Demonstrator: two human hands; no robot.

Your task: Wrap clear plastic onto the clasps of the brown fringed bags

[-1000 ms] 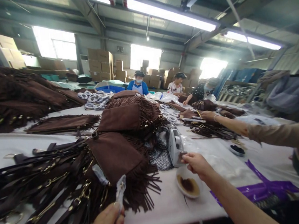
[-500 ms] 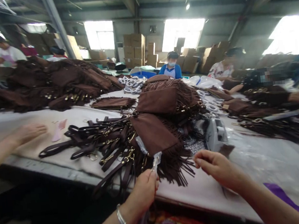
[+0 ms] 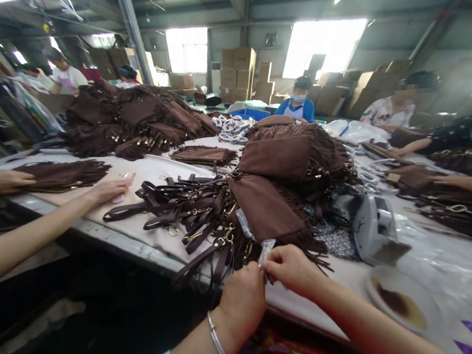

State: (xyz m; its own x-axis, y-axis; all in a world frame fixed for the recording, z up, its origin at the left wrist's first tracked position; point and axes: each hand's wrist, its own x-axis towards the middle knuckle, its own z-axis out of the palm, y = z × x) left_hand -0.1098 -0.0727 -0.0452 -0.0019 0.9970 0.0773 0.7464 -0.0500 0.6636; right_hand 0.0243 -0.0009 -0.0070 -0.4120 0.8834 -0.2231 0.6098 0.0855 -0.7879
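Observation:
My left hand [image 3: 243, 299], with a bracelet at the wrist, is closed around the lower end of a strap wrapped in clear plastic [image 3: 267, 247]. Against it, my right hand [image 3: 291, 267] pinches at the same wrapped piece, thumb and fingers together. Just beyond both hands lies a brown fringed pouch [image 3: 266, 204], and a heap of brown fringed bags [image 3: 276, 156] rises behind it. Dark straps with gold clasps [image 3: 198, 214] spread to the left of the pouch. What lies between my fingertips is small and partly hidden.
At the left, another person's hand [image 3: 110, 190] holds a pink comb [image 3: 127, 182] beside a fringed bag [image 3: 64, 175]. A white dispenser [image 3: 372, 230] and round dish [image 3: 402, 300] stand right. People work across the table, near a large bag pile [image 3: 130, 117].
My right hand has come left to meet my left hand at the wrapped strap. The view has turned left. The neighbour's hand has taken hold of the comb, and a fringed bag has appeared there.

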